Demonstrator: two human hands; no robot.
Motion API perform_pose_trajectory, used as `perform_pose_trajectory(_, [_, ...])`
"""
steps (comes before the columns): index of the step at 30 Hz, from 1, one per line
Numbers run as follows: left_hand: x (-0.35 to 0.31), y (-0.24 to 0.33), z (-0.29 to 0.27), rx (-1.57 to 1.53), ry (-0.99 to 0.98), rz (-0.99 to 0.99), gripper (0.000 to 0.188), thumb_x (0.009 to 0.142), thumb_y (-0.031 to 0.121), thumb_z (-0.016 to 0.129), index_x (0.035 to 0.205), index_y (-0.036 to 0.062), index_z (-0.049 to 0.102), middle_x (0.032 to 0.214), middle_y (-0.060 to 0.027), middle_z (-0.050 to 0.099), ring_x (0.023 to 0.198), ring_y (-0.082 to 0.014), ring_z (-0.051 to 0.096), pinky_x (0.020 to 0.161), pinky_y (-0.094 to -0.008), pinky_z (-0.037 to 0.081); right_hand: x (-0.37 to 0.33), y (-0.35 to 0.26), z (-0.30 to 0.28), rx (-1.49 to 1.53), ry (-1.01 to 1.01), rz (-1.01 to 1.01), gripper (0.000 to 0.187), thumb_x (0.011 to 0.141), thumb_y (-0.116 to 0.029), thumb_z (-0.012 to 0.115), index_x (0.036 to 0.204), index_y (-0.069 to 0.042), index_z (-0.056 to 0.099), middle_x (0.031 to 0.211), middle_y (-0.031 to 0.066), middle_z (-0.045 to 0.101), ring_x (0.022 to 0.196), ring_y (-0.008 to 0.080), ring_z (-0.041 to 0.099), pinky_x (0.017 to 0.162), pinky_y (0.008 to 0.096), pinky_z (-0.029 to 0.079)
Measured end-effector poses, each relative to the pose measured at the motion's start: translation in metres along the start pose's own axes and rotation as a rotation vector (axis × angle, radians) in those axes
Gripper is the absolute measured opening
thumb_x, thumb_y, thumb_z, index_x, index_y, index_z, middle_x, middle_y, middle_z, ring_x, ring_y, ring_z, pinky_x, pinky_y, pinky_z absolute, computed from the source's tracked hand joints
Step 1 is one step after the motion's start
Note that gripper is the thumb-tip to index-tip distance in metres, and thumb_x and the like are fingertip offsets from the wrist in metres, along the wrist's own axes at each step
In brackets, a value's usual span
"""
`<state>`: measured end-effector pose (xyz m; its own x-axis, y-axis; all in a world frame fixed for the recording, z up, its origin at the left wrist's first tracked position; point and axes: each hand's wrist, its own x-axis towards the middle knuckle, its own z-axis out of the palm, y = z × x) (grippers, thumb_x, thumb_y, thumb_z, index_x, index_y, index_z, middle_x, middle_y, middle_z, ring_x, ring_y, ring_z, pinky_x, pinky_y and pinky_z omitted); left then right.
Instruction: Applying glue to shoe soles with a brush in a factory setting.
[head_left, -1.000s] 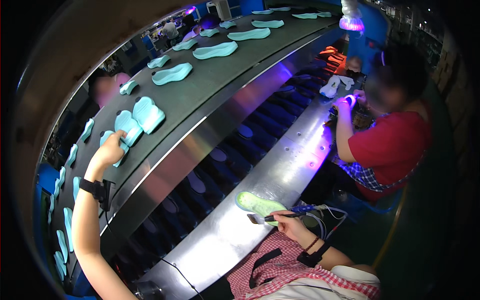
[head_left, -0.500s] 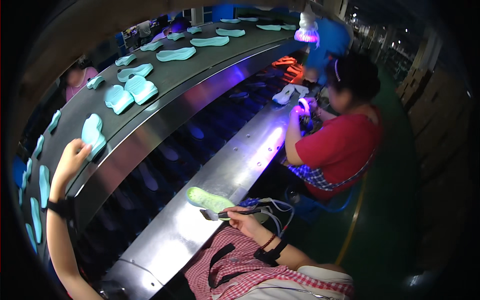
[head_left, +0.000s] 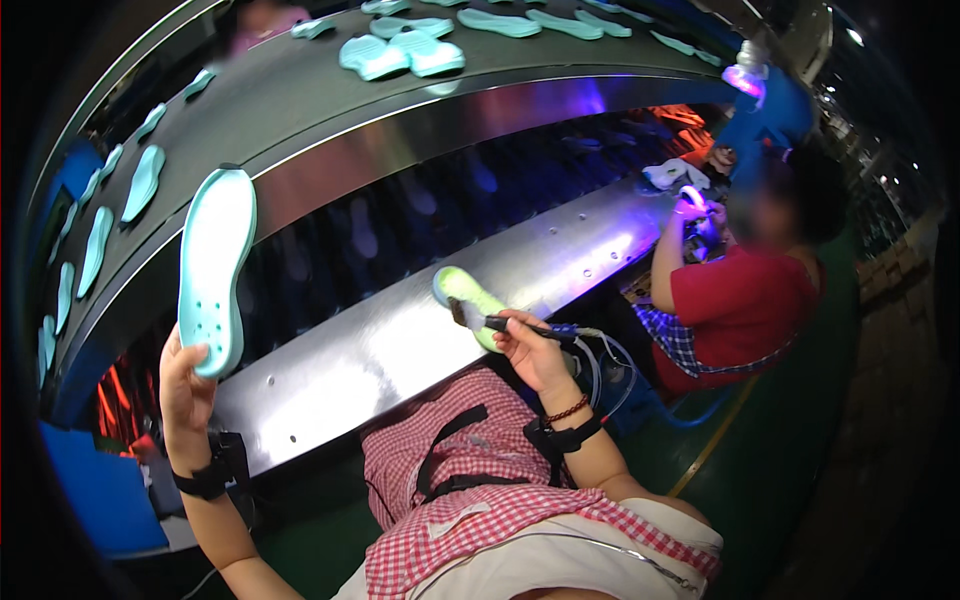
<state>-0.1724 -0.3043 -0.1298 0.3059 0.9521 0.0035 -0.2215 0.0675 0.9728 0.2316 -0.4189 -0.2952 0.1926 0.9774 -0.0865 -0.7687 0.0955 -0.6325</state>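
Observation:
My left hand (head_left: 188, 385) pinches a pale turquoise shoe sole (head_left: 213, 262) by its lower end, thumb on the inner face. The sole stands nearly upright, with small holes near my thumb. My right hand (head_left: 532, 350) is closed round the dark handle of a flat brush (head_left: 488, 321). Its bristles overlap a yellow-green sole (head_left: 473, 292) on the metal ledge (head_left: 340, 385); whether they touch it I cannot tell.
Several turquoise soles (head_left: 435, 52) lie along the dark conveyor belt (head_left: 290, 85). To the right sits a co-worker in a red shirt (head_left: 735, 305), holding something under a purple-lit lamp (head_left: 745, 75). Below the belt, soles show in a dark recess (head_left: 365, 225). Orange glow shows lower left.
My left hand has lifted a turquoise sole off the belt and brought it nearer. The brush in my right hand has moved over the yellow-green sole. The whole view has shifted.

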Motion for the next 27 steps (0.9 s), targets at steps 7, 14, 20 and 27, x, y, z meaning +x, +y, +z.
perform_pose_trajectory(7, [-0.083, -0.093, 0.032, -0.547, -0.191, -0.249, 0.069, 0.071, 0.040, 0.056, 0.121, -0.0048, 0.036, 0.103, -0.0209, 0.053, 0.088, -0.0336, 0.058, 0.077, -0.0497, 0.048, 0.007, 0.005, 0.029, -0.077, 0.001, 0.104, 0.023, 0.081, -0.001, 0.056, 0.104, 0.003, 0.053, 0.095, 0.0117, 0.059, 0.081, 0.0160, 0.060, 0.074, 0.0241, 0.049])
perform_pose_trajectory(14, [-0.022, -0.192, 0.110, -1.068, -0.121, -0.242, 0.078, 0.079, 0.067, 0.030, 0.126, 0.0058, 0.038, 0.122, -0.0168, 0.046, 0.110, -0.0347, 0.045, 0.094, -0.0511, 0.034, 0.011, 0.012, 0.083, -0.403, -0.383, 0.081, 0.023, 0.076, 0.001, 0.060, 0.099, 0.004, 0.057, 0.095, 0.0119, 0.062, 0.086, 0.0143, 0.058, 0.076, 0.0241, 0.047])
perform_pose_trajectory(20, [-0.016, -0.179, 0.143, -1.053, -0.130, -0.264, 0.072, 0.081, 0.066, 0.022, 0.116, 0.0085, 0.047, 0.102, -0.0159, 0.056, 0.087, -0.0318, 0.057, 0.085, -0.0482, 0.043, 0.031, 0.035, 0.090, -0.506, -0.277, 0.180, 0.018, 0.075, -0.002, 0.062, 0.092, 0.004, 0.061, 0.083, 0.0083, 0.064, 0.075, 0.0113, 0.059, 0.071, 0.0227, 0.047])
perform_pose_trajectory(27, [-0.022, -0.192, 0.146, -0.934, 0.041, -0.174, 0.066, 0.084, 0.061, 0.019, 0.117, 0.0088, 0.044, 0.104, -0.0143, 0.055, 0.092, -0.0285, 0.055, 0.083, -0.0424, 0.044, 0.051, 0.050, 0.106, -0.629, -0.380, 0.149, 0.018, 0.076, -0.006, 0.063, 0.092, 0.002, 0.062, 0.087, 0.0070, 0.063, 0.080, 0.0101, 0.058, 0.073, 0.0219, 0.046])
